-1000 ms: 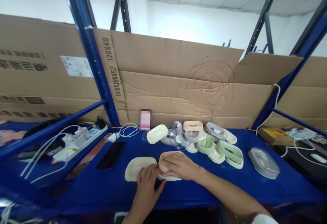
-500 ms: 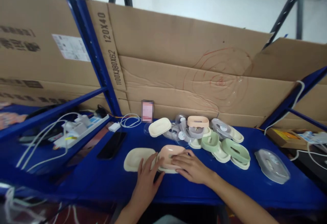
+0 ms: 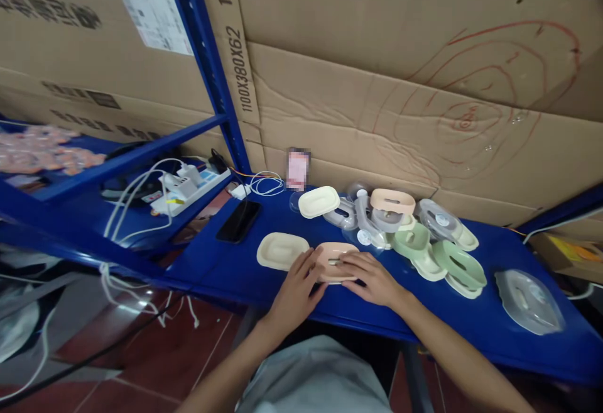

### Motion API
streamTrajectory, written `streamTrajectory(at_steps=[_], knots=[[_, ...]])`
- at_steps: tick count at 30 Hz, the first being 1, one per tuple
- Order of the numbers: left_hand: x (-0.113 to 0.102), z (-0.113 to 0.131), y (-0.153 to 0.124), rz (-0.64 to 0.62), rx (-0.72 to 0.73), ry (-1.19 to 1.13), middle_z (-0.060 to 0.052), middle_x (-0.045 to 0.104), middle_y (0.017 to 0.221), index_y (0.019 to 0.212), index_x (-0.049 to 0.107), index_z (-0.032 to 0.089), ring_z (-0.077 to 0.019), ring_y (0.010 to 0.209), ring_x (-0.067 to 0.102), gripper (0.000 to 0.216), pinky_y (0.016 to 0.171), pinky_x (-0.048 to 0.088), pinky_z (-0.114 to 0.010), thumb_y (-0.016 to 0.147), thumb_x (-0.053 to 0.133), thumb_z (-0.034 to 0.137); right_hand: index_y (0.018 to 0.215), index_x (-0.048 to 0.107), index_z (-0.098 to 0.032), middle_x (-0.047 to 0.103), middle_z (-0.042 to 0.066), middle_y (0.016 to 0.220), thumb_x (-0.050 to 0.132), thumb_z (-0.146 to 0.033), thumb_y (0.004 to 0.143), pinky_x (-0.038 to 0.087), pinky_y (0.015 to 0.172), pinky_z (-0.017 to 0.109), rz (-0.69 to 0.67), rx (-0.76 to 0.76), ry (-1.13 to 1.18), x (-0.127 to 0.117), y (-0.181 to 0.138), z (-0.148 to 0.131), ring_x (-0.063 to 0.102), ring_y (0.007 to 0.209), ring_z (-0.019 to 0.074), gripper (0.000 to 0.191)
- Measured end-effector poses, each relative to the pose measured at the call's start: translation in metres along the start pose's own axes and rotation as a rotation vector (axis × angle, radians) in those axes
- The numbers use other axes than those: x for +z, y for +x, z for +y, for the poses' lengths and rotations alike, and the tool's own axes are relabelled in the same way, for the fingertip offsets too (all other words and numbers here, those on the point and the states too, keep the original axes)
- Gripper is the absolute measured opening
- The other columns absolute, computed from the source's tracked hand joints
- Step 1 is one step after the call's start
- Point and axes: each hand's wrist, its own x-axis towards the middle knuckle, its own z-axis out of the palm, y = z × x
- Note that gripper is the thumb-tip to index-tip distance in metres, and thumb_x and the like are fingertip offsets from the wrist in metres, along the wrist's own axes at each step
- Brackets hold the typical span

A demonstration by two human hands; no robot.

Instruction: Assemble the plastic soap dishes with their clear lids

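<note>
Your two hands share one narrow grip on the peach soap dish (image 3: 332,254): your left hand (image 3: 304,282) curls round its left end, and your right hand (image 3: 370,275) lays its fingers over the right end, close to the slot in its top. How hard you press cannot be told. The dish sits between your hands at the front of the blue table (image 3: 471,328), with a pale rim (image 3: 340,282) showing beneath its near edge. For good handling, match the pressure at both ends so that it stays level, and spread your right fingers clear of the slot so you can see into it. Mind your left knuckles: the cream tray (image 3: 282,251) lies just beside them and could easily be nudged. Farther out, the green soap dish (image 3: 459,265) and its neighbours crowd the right side, so tuck your right elbow in.
</note>
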Motion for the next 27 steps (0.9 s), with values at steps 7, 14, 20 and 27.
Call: streamTrajectory(at_steps=[7, 14, 20, 27], knots=[[0.0, -0.002, -0.001, -0.029, 0.002, -0.053, -0.011, 0.062, 0.157, 0.147, 0.059, 0.024, -0.0328, 0.152, 0.053, 0.047, 0.12, 0.057, -0.054, 0.101, 0.066, 0.016, 0.141, 0.069, -0.02, 0.077, 0.013, 0.135, 0.062, -0.033, 0.109, 0.058, 0.111, 0.046, -0.058, -0.052, -0.124, 0.002, -0.001, 0.001, 0.069, 0.131, 0.0277, 0.035], [0.004, -0.005, -0.003, -0.057, 0.003, -0.056, -0.008, 0.061, 0.159, 0.15, 0.061, 0.028, -0.0316, 0.155, 0.051, 0.045, 0.124, 0.053, -0.057, 0.105, 0.066, 0.024, 0.138, 0.07, -0.02, 0.078, 0.013, 0.132, 0.061, -0.035, 0.11, 0.059, 0.102, 0.043, -0.045, -0.076, -0.163, 0.009, -0.003, 0.0, 0.071, 0.126, 0.0273, 0.033], [0.003, -0.002, -0.004, -0.059, -0.007, -0.058, -0.009, 0.06, 0.16, 0.151, 0.061, 0.027, -0.0318, 0.156, 0.049, 0.046, 0.124, 0.054, -0.056, 0.105, 0.066, 0.026, 0.14, 0.068, -0.023, 0.076, 0.012, 0.132, 0.057, -0.028, 0.11, 0.057, 0.103, 0.047, 0.075, -0.024, -0.029, 0.002, -0.003, 0.007, 0.069, 0.126, 0.0275, 0.032], [0.001, 0.0, -0.002, -0.059, 0.003, -0.043, -0.008, 0.06, 0.16, 0.151, 0.061, 0.027, -0.0317, 0.155, 0.05, 0.045, 0.124, 0.054, -0.055, 0.106, 0.065, 0.027, 0.122, 0.074, -0.023, 0.079, 0.009, 0.12, 0.061, -0.022, 0.108, 0.056, 0.097, 0.043, 0.125, 0.036, 0.002, -0.005, 0.0, 0.008, 0.071, 0.116, 0.0246, 0.019]])
